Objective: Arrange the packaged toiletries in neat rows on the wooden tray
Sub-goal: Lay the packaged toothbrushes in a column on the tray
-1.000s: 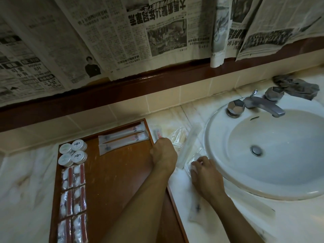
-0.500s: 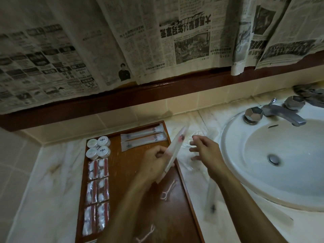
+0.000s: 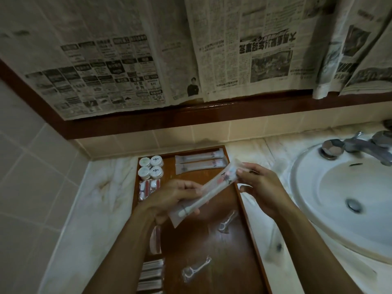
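Toothbrush packet [image 3: 214, 187] (midair) above tray [image 3: 237, 240]

Newspaper sheets [image 3: 191, 49] hang across the wall above a dark red-brown wooden rail [image 3: 212, 115] and a band of cream tiles [image 3: 169, 136]. A pale marble worktop [image 3: 101, 198] meets grey wall tiles [image 3: 31, 177] at the left. A white basin [image 3: 339, 187] with a metal tap [image 3: 364, 149] sits at the right, in dim light.

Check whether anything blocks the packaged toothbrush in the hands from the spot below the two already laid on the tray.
Nothing visible does. The packaged toothbrush is held above the tray; bare wood lies just below the two laid toothbrushes.
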